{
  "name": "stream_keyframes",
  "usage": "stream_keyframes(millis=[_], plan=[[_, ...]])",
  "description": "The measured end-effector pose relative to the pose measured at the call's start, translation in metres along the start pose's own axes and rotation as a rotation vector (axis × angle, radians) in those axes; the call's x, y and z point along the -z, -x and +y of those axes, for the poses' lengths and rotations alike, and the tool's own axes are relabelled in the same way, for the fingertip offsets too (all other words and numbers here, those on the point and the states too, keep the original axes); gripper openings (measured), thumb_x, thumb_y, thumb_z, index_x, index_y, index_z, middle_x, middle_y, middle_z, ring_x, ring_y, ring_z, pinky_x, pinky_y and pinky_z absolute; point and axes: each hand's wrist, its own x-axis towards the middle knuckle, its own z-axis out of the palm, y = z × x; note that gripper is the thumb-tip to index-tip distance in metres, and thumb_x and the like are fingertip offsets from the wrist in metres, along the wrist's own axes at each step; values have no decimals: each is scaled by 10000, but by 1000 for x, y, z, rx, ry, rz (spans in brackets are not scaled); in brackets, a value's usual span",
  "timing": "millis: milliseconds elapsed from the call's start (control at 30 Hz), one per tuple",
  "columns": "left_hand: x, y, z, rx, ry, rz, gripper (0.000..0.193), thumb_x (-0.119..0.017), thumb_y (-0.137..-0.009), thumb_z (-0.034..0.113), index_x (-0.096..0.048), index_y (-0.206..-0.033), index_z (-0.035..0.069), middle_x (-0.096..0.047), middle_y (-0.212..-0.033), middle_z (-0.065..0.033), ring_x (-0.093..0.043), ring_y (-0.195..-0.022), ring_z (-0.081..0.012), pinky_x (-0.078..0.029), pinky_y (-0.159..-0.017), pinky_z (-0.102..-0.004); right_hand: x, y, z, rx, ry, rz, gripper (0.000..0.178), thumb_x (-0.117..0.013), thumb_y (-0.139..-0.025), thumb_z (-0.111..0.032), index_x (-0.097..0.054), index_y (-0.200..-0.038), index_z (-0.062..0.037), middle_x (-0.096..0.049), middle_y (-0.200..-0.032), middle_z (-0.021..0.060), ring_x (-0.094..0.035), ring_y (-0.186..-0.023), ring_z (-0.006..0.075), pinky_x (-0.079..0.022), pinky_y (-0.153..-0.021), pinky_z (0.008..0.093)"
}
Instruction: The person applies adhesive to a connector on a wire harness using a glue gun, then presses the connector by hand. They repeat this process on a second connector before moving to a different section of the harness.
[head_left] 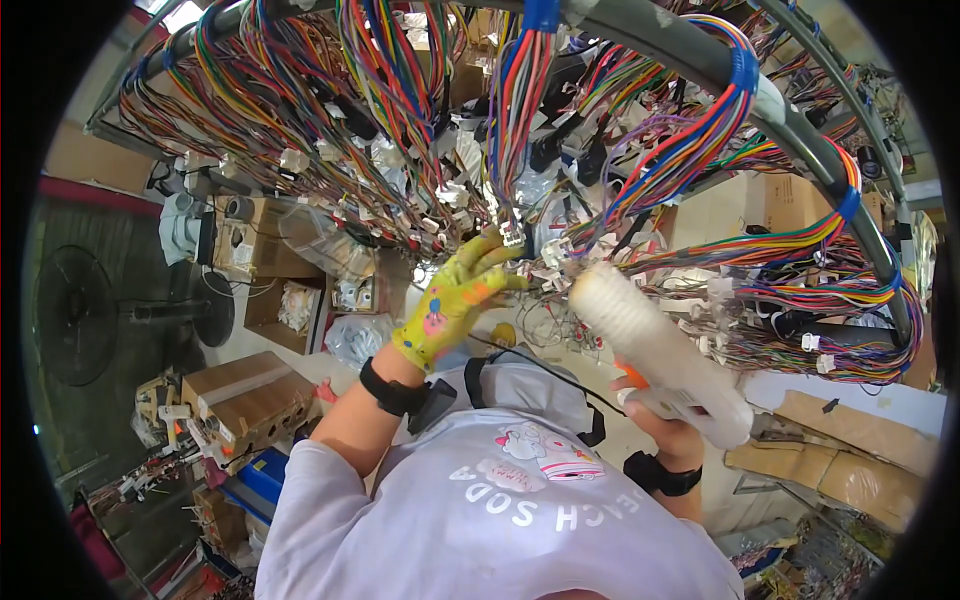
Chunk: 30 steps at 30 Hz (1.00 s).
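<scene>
My left hand (450, 305) wears a yellow patterned glove and reaches up under a hanging wire bundle. Its fingers are stretched and apart, close to a white connector (511, 234) at the bundle's lower end; whether they touch it I cannot tell. My right hand (652, 410), partly hidden, is closed around a white heat gun (665, 355) with an orange trigger. The gun's ribbed front end points up and left toward another white connector (556, 252). Multicoloured wires (512, 110) hang between and above both hands.
A curved grey metal rail (660, 35) carries several taped wire bundles (735, 110) across the top and right. On the left are a cardboard box (245, 395), a clear plastic bag (358, 340) and a dark fan (75, 315). Flattened cardboard (840, 480) lies at lower right.
</scene>
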Motion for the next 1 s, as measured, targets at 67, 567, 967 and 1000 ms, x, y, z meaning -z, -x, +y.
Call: stream_keyframes(millis=[67, 567, 967, 1000], plan=[[-9, -6, -2, 71, 151, -39, 438, -595, -856, 219, -476, -1238, 42, -531, -1233, -143, -599, -961, -196, -476, -740, -282, -2, -4, -6, 43, 18, -19, 629, -651, -700, 4, -423, -1286, 10, -535, -1192, 174, -539, -1096, 299, -517, -808, 410], [-6, 12, -3, -32, 85, -13, 378, -712, -744, 8, -561, -1088, 41, -628, -1003, -59, -619, -900, -155, -484, -853, -297, 2, 10, 21, 79, 587, -21, 442, -739, -690, -84, -612, -1110, -28, -645, -1037, 125, -634, -939, 245, -510, -764, 341], [-22, 3, -4, -360, 56, 245, 286, -674, -748, -48, -556, -1001, 15, -621, -1005, -90, -614, -886, -140, -488, -805, -275, -21, -5, 10, -55, 81, -71, 526, -668, -734, -37, -488, -1225, 19, -558, -1156, 166, -562, -1056, 277, -451, -886, 335], [-24, 4, -3, -339, 50, 263, 284, -671, -750, -52, -556, -1001, 15, -621, -1005, -90, -612, -885, -139, -485, -807, -272, -18, -4, 19, -40, 150, -80, 518, -664, -737, -37, -490, -1221, 20, -560, -1153, 165, -564, -1051, 277, -451, -886, 337]])
